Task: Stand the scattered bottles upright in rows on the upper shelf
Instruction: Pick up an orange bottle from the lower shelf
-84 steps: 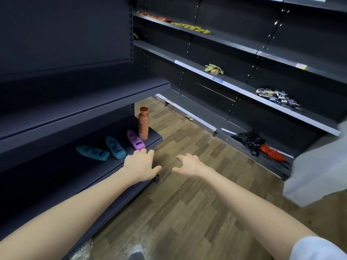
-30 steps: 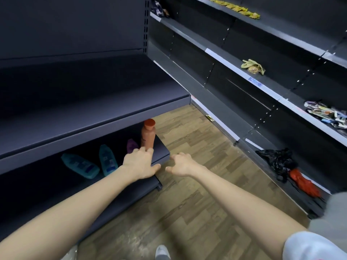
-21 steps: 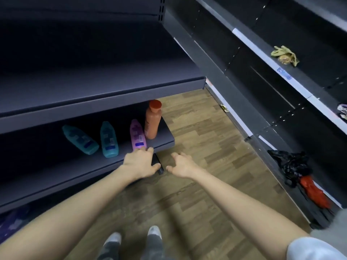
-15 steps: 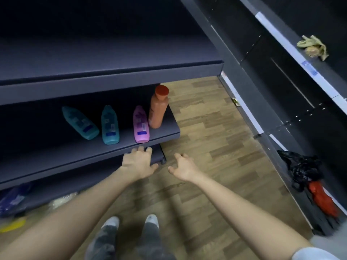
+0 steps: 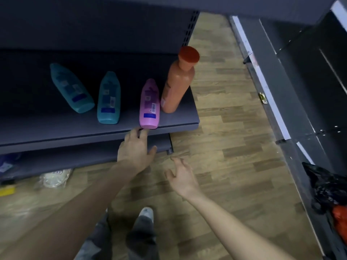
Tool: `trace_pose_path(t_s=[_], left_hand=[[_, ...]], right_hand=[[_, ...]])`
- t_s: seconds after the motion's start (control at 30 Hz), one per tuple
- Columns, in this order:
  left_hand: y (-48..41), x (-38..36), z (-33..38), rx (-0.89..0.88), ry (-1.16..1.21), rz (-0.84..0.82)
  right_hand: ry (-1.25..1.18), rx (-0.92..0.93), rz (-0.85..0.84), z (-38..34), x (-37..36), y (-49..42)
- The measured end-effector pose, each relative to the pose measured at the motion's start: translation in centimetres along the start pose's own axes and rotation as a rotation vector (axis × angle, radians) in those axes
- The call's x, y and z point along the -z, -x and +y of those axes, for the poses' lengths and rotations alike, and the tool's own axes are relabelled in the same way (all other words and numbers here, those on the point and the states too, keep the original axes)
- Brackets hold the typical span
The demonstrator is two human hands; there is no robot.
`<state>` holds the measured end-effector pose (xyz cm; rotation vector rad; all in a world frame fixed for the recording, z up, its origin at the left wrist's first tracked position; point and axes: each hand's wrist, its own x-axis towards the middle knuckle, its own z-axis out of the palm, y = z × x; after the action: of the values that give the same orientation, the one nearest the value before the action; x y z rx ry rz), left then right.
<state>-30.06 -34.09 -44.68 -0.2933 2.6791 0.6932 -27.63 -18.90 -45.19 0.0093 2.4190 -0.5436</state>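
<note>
Left hand (image 5: pixel 136 149): fingers straight, holding nothing, tips at the front edge of the shelf (image 5: pixel 56 128), just below the pink bottle (image 5: pixel 149 104).
Right hand (image 5: pixel 181 177): fingers loosely spread, empty, above the floor (image 5: pixel 225 147).
Bottles: pink bottle, left teal bottle (image 5: pixel 72 88) and right teal bottle (image 5: pixel 109 98) lie flat on this shelf; orange bottle (image 5: pixel 177 81) stands upright just beside the pink one.

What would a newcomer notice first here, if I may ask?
An orange bottle stands upright at the right end of the shelf; a pink bottle and two teal bottles lie flat left of it. The left hand reaches just below the pink bottle, the right hand hovers empty.
</note>
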Motion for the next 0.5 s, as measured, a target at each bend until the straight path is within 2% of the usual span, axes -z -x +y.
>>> trace_pose_path(t_s=[0.13, 0.33, 0.5], left_hand=[[-1.1, -1.0, -1.5, 0.019, 0.023, 0.048], [-2.1, -1.3, -1.9, -0.022, 0.022, 0.118], [-2.4, -1.0, -2.8, -0.082, -0.003, 0.147]], right_hand=[[-0.084, 0.077, 0.037, -0.6, -0.6, -2.0], [-0.229, 0.265, 0.29, -4.3, 0.7, -6.0], [-0.249, 0.296, 0.3, -6.9, 1.5, -9.0]])
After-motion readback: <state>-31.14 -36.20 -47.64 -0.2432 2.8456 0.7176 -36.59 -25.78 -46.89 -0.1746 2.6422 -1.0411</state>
